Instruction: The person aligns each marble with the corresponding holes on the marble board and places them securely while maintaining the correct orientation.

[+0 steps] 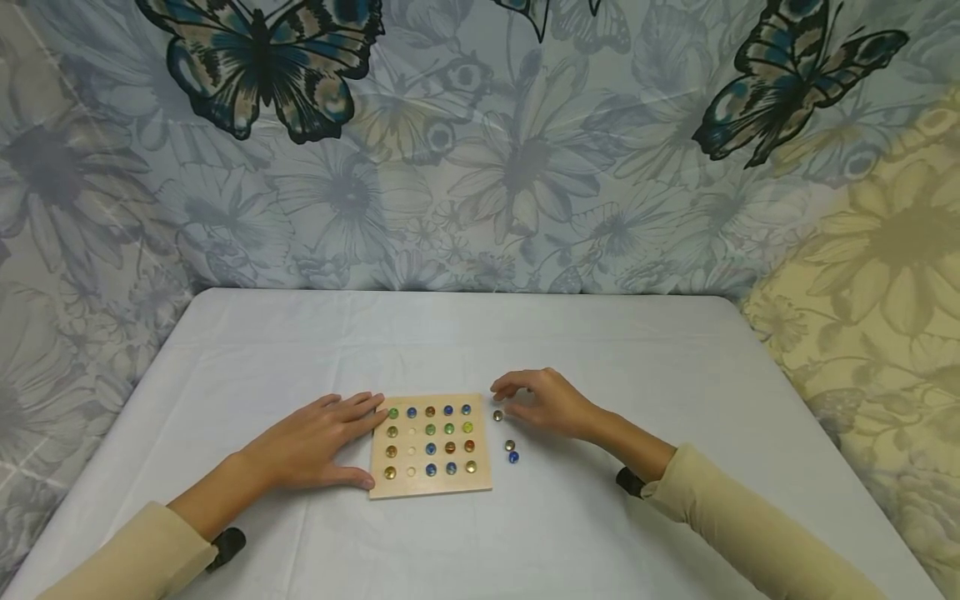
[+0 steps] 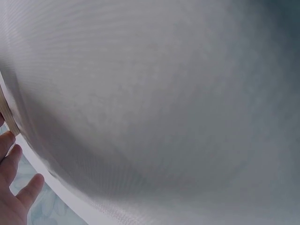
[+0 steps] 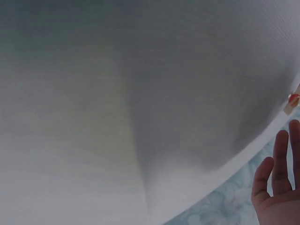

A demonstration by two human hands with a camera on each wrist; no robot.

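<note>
A: Head view: our left hand point(image 1: 322, 442) lies flat, fingers straight, against the left edge of the wooden board point(image 1: 431, 486) on the table point(image 1: 600, 350).

B: Right hand point(image 1: 542, 402)?

A: Loosely curled, holding nothing, just beside one loose marble point(image 1: 498, 415). Two more marbles point(image 1: 512, 451) lie near the board.

Far surface point(image 1: 465, 333): we see open room there.
Right of board point(image 1: 431, 446): three loose marbles point(image 1: 510, 446) in our way.
Left edge: left hand point(image 1: 318, 442) blocks it.
</note>
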